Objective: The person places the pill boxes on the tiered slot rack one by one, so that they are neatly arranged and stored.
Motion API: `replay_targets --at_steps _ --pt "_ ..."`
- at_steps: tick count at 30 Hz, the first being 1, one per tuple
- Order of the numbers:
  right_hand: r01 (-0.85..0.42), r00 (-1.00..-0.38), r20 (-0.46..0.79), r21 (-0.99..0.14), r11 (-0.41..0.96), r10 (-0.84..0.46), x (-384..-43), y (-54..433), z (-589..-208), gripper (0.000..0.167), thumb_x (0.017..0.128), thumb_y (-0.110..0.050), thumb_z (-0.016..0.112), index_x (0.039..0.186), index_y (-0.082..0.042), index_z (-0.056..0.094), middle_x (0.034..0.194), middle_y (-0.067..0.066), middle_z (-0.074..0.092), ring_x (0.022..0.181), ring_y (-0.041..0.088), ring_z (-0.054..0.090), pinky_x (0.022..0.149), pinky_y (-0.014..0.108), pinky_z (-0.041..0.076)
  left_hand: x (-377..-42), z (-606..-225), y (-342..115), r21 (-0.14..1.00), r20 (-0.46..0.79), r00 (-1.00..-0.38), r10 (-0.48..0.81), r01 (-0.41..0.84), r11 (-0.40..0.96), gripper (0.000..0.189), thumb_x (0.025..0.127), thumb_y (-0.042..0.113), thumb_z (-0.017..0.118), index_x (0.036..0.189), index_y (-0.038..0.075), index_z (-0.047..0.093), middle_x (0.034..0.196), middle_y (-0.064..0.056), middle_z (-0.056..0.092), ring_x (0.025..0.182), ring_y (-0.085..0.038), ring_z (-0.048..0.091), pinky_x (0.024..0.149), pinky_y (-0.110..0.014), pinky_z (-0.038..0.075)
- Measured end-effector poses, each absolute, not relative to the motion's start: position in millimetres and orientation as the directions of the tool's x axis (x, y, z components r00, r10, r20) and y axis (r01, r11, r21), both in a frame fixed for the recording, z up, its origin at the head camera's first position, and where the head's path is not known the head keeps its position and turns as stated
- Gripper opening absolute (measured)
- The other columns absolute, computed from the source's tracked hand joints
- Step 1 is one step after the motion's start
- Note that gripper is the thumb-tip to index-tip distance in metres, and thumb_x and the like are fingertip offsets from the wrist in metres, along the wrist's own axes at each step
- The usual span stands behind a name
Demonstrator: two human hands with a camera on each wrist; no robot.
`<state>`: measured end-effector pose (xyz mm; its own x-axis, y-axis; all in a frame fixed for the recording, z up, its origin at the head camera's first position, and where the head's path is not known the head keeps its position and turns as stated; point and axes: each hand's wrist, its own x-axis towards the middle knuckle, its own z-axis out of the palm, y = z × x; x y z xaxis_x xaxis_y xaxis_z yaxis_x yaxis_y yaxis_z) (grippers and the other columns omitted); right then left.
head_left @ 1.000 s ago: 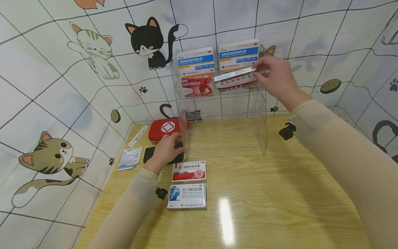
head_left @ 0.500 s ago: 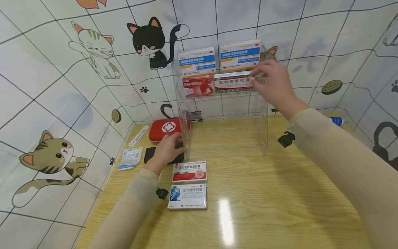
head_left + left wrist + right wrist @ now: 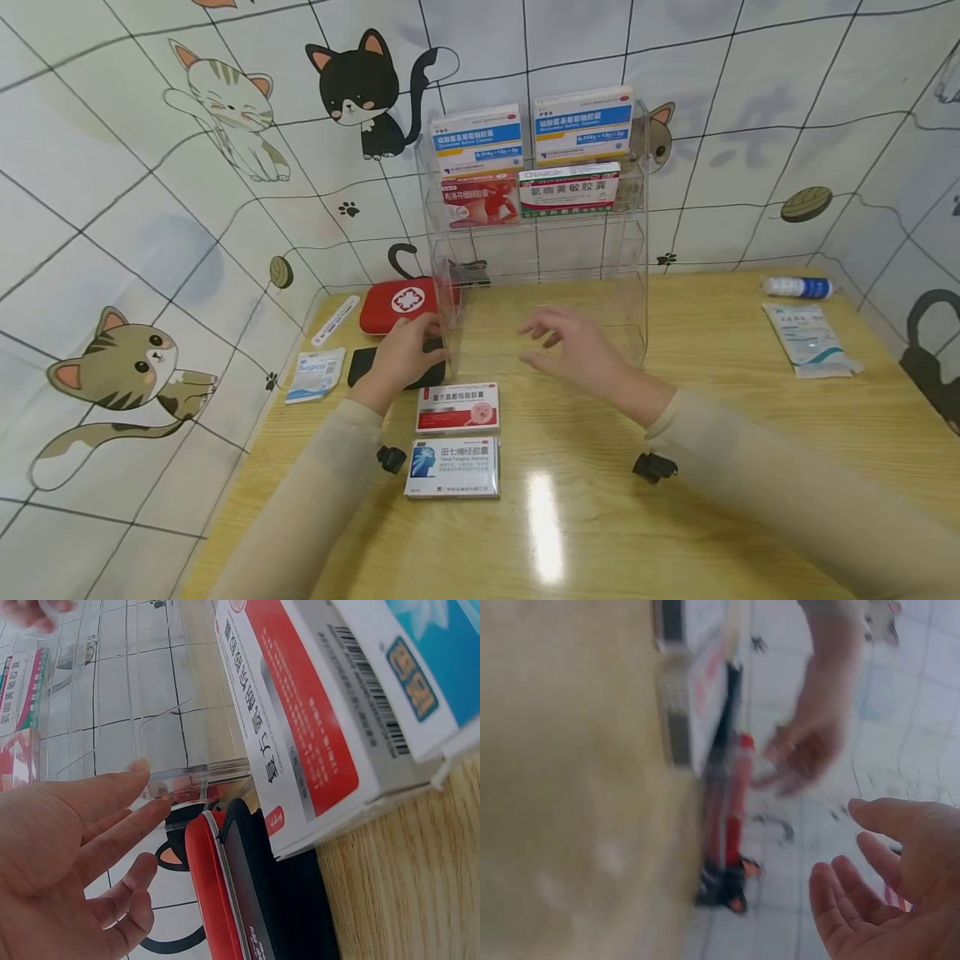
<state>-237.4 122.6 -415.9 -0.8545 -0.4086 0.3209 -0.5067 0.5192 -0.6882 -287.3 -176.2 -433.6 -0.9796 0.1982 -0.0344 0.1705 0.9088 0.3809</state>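
A clear acrylic display rack (image 3: 537, 274) stands on the wooden table. My left hand (image 3: 401, 358) pinches its left side edge, thumb and index finger (image 3: 154, 812) at the clear panel in the left wrist view. My right hand (image 3: 581, 354) holds nothing, fingers loosely bent, over the table before the rack's lower part. On the rack's upper tiers sit two blue-and-white capsule boxes (image 3: 583, 127), a red medicine box (image 3: 480, 200) and a green-and-red-edged white capsule box (image 3: 568, 191). A red-and-white medicine box (image 3: 458, 408) and a blue-and-white medicine box (image 3: 453, 468) lie flat near my left hand.
Behind my left hand are a red first-aid case (image 3: 397, 305) and a black pouch (image 3: 363, 365). A white strip (image 3: 335, 321) and a surgical packet (image 3: 315, 375) lie at left. At right lie a blue-and-white tube (image 3: 797, 287) and a white packet (image 3: 812, 340).
My right hand set the green-and-red-edged capsule box level on the second tier, let it go and moved down and left to above the table. My left hand stayed at the rack.
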Motion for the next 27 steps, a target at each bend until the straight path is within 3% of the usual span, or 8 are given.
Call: replay_targets --at_steps 4,8,18,27 --pt "-0.488 -0.84 0.22 -0.705 0.514 -0.496 -226 102 -448 0.04 0.088 -0.018 0.082 0.125 -0.009 0.069 0.13 0.01 0.067 0.11 0.031 0.068 0.093 0.042 0.06 -287 -432 -174 0.382 -0.041 -0.979 0.198 0.168 0.909 0.056 0.09 0.03 0.082 0.139 0.019 0.057 0.129 -0.001 0.071 0.122 -0.024 0.052 0.103 -0.046 0.052" --pt "-0.424 -0.86 0.136 -0.727 0.54 -0.493 -222 88 -465 0.048 0.086 -0.02 0.084 0.13 -0.009 0.067 0.133 0.008 0.065 0.115 0.032 0.066 0.095 0.045 0.058 -287 -431 -173 0.378 -0.039 -0.98 0.194 0.165 0.911 0.057 0.09 0.029 0.081 0.14 0.018 0.056 0.129 -0.002 0.07 0.123 -0.025 0.052 0.104 -0.047 0.052" --pt "-0.427 -0.859 0.081 -0.658 0.62 -0.505 -223 70 -492 0.065 0.078 -0.032 0.091 0.132 -0.005 0.066 0.134 0.013 0.067 0.131 0.033 0.058 0.118 0.053 0.04 -285 -432 -174 0.374 -0.045 -0.981 0.187 0.156 0.914 0.057 0.09 0.03 0.081 0.14 0.019 0.057 0.13 -0.001 0.07 0.124 -0.024 0.052 0.104 -0.047 0.052" --pt "-0.35 -0.895 0.054 -0.697 0.625 -0.442 -221 67 -491 0.08 0.069 -0.031 0.097 0.137 -0.004 0.063 0.135 0.014 0.064 0.127 0.033 0.058 0.113 0.049 0.046 -286 -432 -176 0.374 -0.035 -0.981 0.193 0.166 0.913 0.057 0.09 0.03 0.081 0.14 0.019 0.057 0.128 -0.001 0.072 0.121 -0.024 0.052 0.103 -0.046 0.052"
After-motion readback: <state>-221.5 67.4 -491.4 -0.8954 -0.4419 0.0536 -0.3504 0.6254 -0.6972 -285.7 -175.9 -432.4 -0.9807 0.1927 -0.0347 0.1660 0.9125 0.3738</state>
